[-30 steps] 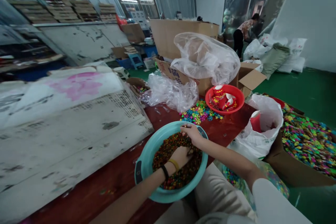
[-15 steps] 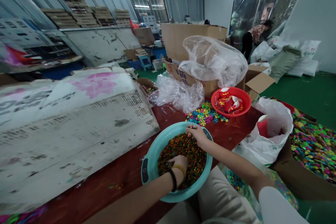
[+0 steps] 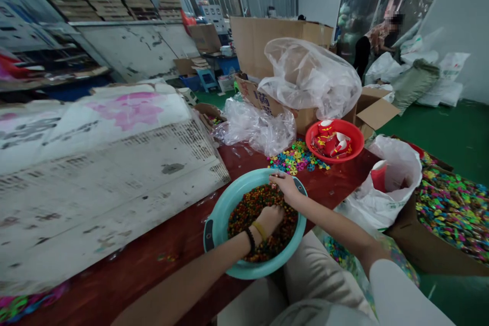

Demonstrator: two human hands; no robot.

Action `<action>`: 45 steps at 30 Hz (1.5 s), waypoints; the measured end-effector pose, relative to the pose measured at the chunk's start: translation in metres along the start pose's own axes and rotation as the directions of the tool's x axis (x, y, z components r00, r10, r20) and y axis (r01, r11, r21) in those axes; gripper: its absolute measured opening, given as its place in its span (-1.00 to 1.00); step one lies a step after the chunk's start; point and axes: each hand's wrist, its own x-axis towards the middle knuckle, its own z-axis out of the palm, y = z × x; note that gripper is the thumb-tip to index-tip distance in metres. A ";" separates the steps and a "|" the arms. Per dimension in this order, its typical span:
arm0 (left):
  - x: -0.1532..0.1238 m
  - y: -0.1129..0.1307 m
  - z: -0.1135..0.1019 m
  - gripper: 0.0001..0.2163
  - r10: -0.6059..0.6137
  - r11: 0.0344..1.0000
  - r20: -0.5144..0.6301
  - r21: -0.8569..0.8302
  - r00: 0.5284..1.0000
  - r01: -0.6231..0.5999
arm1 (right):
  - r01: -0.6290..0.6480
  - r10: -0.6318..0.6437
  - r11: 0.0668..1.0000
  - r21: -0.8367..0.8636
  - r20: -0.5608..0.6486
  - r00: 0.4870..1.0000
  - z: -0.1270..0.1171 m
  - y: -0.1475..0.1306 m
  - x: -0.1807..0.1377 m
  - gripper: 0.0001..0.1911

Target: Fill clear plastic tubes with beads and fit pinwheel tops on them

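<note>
A teal basin (image 3: 219, 214) full of small multicoloured beads (image 3: 248, 209) rests on the dark red table (image 3: 160, 260) at my lap. My left hand (image 3: 270, 216), with a black and a yellow band at the wrist, is dug into the beads with its fingers curled under and hidden. My right hand (image 3: 284, 187) hovers at the basin's far rim, fingertips pinched together on something too small to make out.
Behind the basin lie colourful plastic discs (image 3: 296, 159), a red bowl (image 3: 353, 135) of red-and-white pieces, crumpled clear plastic (image 3: 255, 127) and cardboard boxes (image 3: 372, 112). A white bag (image 3: 385, 188) and a box of coloured discs (image 3: 454, 209) stand at right. A worn board (image 3: 95, 163) leans at left. Another person (image 3: 372, 43) works far back.
My left hand has pushed forward and deeper into the beads, towards my right hand. The right hand stays at the far rim. The view has shifted slightly.
</note>
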 end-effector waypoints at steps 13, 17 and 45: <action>-0.011 -0.030 -0.024 -0.62 -0.233 0.944 0.041 0.249 0.972 0.216 | -0.025 0.025 1.000 -0.009 -0.012 1.000 0.002 -0.011 -0.016 -0.66; 0.001 -0.009 -0.012 -0.68 -0.220 0.964 0.065 0.168 0.973 0.206 | -0.037 0.036 0.999 -0.026 -0.017 0.999 -0.001 -0.009 -0.016 -0.61; -0.039 -0.079 -0.036 -0.60 -0.282 0.293 0.072 -0.943 0.957 0.158 | -0.041 0.038 0.997 -0.072 -0.035 0.999 -0.011 -0.008 -0.011 -0.74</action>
